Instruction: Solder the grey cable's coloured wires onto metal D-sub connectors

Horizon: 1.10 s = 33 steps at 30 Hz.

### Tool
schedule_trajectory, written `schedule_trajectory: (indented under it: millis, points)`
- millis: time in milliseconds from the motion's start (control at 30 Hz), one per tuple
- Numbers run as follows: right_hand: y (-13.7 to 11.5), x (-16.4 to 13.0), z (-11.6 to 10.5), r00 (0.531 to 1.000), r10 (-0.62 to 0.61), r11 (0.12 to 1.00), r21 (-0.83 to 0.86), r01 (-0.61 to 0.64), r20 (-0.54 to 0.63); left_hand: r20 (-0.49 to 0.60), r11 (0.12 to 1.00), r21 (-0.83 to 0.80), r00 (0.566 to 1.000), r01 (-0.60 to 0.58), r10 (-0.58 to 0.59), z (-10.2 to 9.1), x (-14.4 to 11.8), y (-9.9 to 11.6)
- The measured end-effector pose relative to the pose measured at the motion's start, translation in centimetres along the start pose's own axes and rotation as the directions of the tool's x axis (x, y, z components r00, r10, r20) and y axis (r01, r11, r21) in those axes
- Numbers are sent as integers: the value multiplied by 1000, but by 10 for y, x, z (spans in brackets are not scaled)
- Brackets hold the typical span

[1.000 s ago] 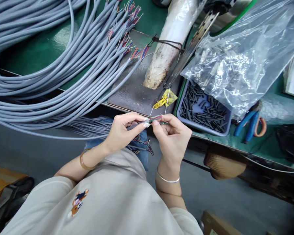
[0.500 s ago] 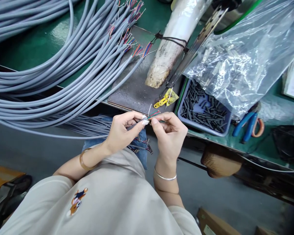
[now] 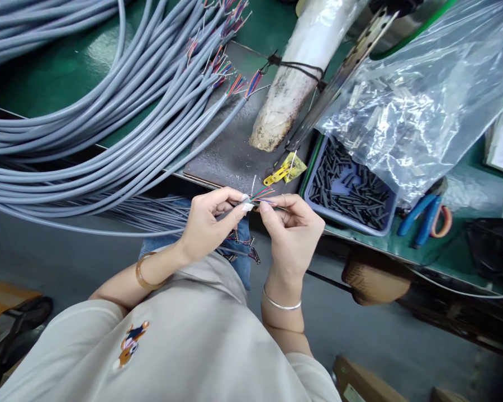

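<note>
Between thumb and forefinger, my left hand (image 3: pixel 212 220) pinches the end of a grey cable, close to where its coloured wires (image 3: pixel 261 193) fan out. Red, green and white strands show there, with a pale one standing up apart from the rest. My right hand (image 3: pixel 291 226) is closed in a pinch on some of the wires from the same end; the fingertips cover how many. Both hands meet just in front of the bench edge, above my lap. Several finished-looking leads with small black connectors (image 3: pixel 255 255) lie over my legs below the hands.
Grey cables (image 3: pixel 151 151) with stripped ends spread across the left of the bench. A blue tray (image 3: pixel 388 220) holds short black tubes, partly under a clear plastic bag (image 3: pixel 423 100). Blue-handled pliers (image 3: pixel 427 218), a yellow tool (image 3: pixel 276 174) and a white wrapped post (image 3: pixel 293 72) are nearby.
My right hand has shifted slightly right, and the wires at the cable end look more spread between the hands. My left hand keeps its pinch.
</note>
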State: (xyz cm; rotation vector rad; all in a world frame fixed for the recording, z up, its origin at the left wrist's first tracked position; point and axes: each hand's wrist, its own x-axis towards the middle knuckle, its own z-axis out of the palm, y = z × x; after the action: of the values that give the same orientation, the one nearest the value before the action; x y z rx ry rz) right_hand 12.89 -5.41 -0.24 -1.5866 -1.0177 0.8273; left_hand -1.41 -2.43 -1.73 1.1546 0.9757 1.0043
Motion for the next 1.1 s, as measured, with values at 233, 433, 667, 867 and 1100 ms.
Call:
schedule_trajectory:
  millis: [233, 433, 667, 867, 1100]
  points:
    - [-2, -1, -1, 1000, -6, 1000, -10, 6, 8, -6, 1000, 16, 1000, -25, 25, 0, 0, -1]
    - [0, 0, -1, 998, -59, 998, 23, 59, -8, -6, 996, 57, 997, -74, 75, 2, 0, 0]
    - [3, 0, -4, 1000, -25, 999, 27, 25, 8, 7, 981, 144, 991, -133, 134, 2, -2, -3]
    - [2, -2, -6, 999, -37, 999, 25, 36, 18, 41, 917, 240, 948, -317, 317, 2, -3, -4]
    - [2, -5, -8, 999, -46, 999, -22, 46, -9, 62, 766, 378, 839, -520, 540, 3, -2, -6]
